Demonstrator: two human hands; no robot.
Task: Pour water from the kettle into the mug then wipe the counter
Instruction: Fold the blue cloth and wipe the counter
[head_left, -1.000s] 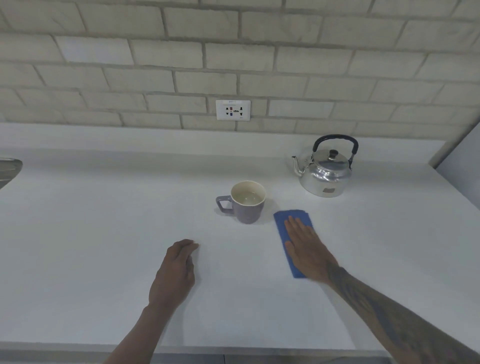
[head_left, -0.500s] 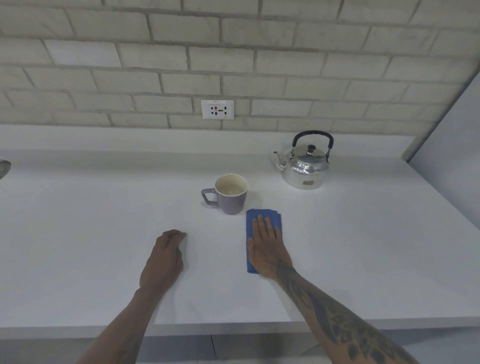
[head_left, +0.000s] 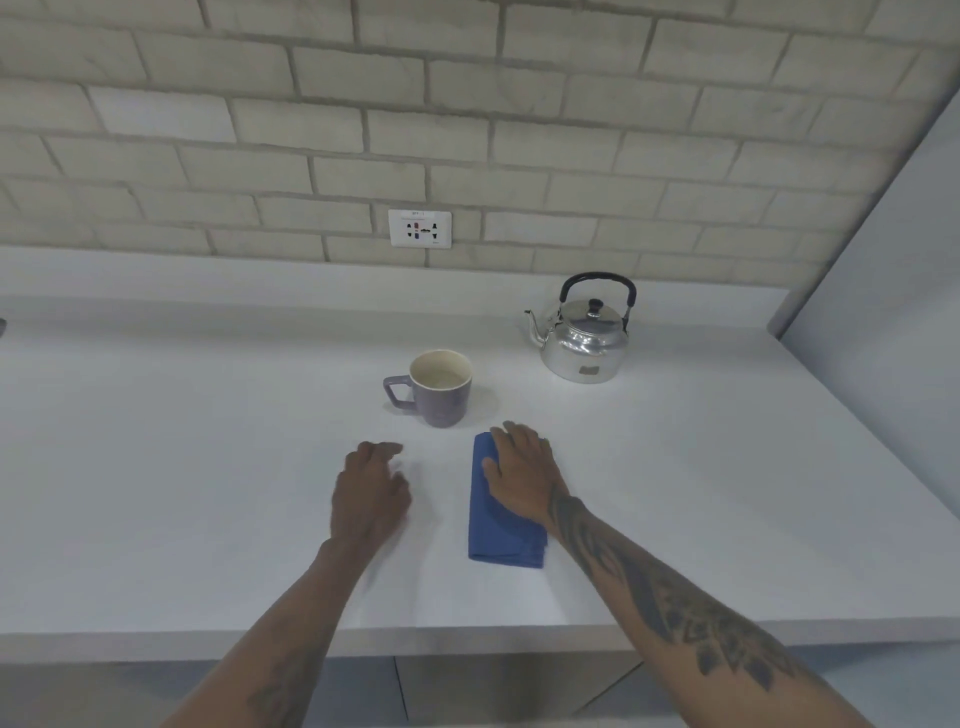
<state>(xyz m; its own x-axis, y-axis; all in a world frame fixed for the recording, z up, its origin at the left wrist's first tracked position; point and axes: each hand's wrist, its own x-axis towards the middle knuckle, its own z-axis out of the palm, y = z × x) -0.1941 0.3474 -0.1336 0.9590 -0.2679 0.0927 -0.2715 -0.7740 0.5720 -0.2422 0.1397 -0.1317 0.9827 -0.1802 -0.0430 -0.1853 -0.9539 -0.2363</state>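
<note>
Your right hand (head_left: 522, 480) covers the far right part of the folded blue cloth (head_left: 497, 525); mug contents hard to make out. One purple ceramic mug (head_left: 440, 388), one shiny metal kettle (head_left: 586, 338) with black handle, far right, and one cloth, all on the white surface (head_left: 182, 467). Right hand flat, fingers spread, pressing the cloth just near of the mug. Your left hand (head_left: 370, 496) rests loosely curled on the bare surface, holding nothing.

Open counter (head_left: 182, 467) left of mug (head_left: 441, 387)

1 kettle (head_left: 583, 340), 1 mug (head_left: 441, 391), 1 cloth (head_left: 501, 525), 2 hands.
</note>
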